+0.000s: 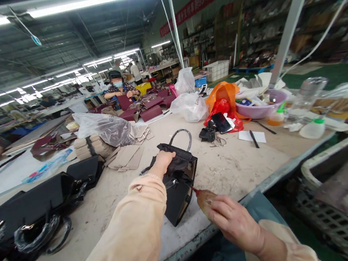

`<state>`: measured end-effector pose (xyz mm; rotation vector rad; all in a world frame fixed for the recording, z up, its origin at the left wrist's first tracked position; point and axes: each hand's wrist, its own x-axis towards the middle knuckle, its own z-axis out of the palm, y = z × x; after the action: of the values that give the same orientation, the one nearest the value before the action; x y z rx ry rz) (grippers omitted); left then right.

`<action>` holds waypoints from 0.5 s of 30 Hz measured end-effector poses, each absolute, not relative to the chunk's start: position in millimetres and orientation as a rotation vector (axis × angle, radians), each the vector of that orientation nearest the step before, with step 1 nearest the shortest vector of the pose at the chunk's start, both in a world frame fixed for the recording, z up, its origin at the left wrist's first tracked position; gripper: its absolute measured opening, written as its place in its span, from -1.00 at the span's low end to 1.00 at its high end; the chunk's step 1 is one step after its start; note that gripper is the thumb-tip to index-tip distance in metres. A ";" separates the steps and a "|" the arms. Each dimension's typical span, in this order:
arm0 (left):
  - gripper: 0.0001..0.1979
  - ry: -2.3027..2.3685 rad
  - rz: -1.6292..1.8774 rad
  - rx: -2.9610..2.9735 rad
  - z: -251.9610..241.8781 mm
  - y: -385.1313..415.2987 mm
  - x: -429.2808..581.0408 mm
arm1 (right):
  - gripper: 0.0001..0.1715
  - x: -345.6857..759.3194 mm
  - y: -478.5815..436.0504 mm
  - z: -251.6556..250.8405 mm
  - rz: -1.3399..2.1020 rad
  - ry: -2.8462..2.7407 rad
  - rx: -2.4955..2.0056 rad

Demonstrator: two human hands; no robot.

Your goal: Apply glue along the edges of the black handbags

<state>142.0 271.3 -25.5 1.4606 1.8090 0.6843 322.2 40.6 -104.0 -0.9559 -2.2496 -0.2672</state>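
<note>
Bag (175,201) | likely light, stiff-sided | best held at upper edge (181,150) | left hand (164,160) clamped there | right hand (235,220) clasps bottle (204,199)

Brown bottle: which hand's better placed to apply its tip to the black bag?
Right, likely: the right hand already holds the brown bottle, red tip by the black bag. The left hand grips the bag.

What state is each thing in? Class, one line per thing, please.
Left hand: closed on the black bag
Black bag: held, its handle looping outward
Right hand: closed around the brown bottle
Brown bottle: red tip towards the bag
Phone: screen dark
Basin: filled with mixed items
Paper: lying flat
Overhead lamp: lit
</note>
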 end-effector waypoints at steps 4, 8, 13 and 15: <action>-0.70 1.805 0.708 1.418 -28.3 272.7 142.1 | -0.65 322.8 42.2 -107.1 -0.248 -2.253 -0.967; -0.68 1.785 0.735 1.405 -30.2 273.9 140.8 | -0.67 316.4 37.2 -116.5 -0.197 -2.308 -0.978; -0.68 1.782 0.755 1.393 -30.9 274.9 139.0 | -0.70 312.4 34.6 -117.1 -0.175 -2.303 -0.964; -0.68 1.784 0.760 1.390 -31.3 274.8 138.7 | -0.67 315.0 37.6 -111.1 -0.213 -2.281 -0.960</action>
<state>138.7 274.8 -31.3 1.3901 1.7841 0.7603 315.0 37.6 -111.1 -0.9602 -2.2813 -0.2131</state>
